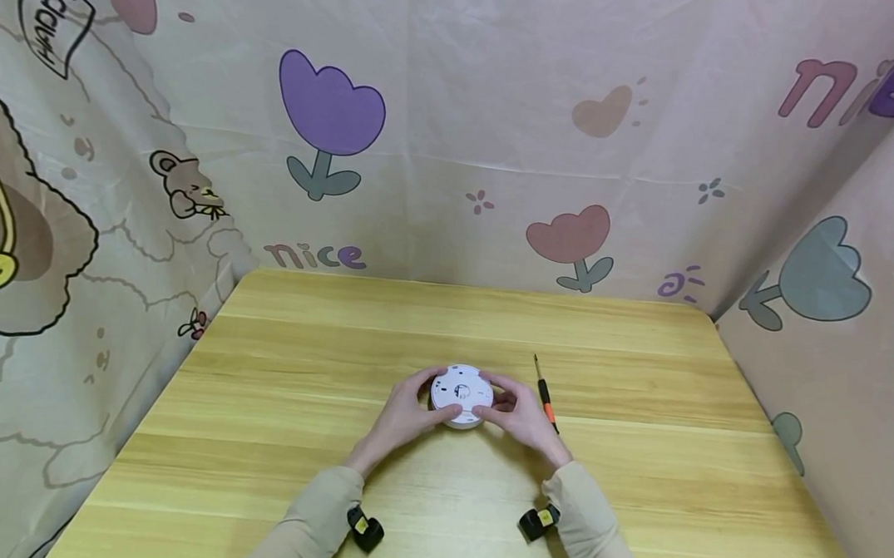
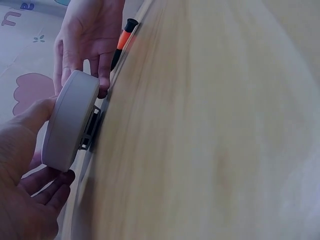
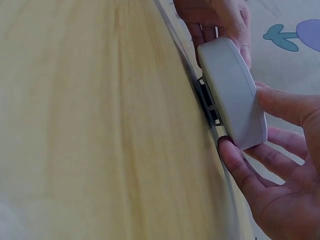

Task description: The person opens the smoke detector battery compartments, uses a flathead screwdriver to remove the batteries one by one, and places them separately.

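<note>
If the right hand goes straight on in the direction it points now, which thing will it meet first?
The white round device, which the right hand grips at its edge. Beyond it, the left hand may come next, though depth is unclear.

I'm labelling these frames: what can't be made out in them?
White disc, top print: too small, head view.
Its underside: hidden by its top, head view; nearly edge-on, wrist views.
Screwdriver, tip shape: too small, head view.
Left sleeve, upper end: cut by bottom edge, head view.
</note>
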Demonstrator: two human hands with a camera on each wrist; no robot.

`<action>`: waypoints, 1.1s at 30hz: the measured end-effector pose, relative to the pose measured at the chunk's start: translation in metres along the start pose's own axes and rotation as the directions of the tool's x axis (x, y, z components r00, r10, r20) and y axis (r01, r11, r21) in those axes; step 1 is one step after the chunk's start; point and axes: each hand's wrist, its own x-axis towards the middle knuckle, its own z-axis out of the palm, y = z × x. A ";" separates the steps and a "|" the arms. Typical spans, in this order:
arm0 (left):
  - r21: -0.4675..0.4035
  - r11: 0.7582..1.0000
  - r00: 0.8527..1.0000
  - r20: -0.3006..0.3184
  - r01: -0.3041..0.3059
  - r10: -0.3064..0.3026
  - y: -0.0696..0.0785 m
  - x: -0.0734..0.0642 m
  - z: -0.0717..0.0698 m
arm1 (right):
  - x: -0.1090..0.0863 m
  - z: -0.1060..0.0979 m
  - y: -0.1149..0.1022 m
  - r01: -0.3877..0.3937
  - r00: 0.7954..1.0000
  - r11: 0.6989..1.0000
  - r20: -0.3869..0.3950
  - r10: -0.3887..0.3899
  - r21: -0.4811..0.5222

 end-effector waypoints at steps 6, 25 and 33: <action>-0.012 1.000 1.000 -0.023 0.003 -0.003 -0.001 0.000 0.002 | 0.000 -0.001 -0.005 0.013 1.000 1.000 0.010 -0.013 0.010; -0.029 0.999 0.999 -0.035 0.033 -0.034 0.002 -0.001 0.003 | 0.002 0.000 0.006 0.033 0.999 0.999 0.022 -0.032 -0.019; -0.021 1.000 0.999 -0.039 0.017 -0.018 0.002 0.000 0.003 | 0.001 0.001 0.005 0.030 1.000 0.999 0.010 -0.029 -0.033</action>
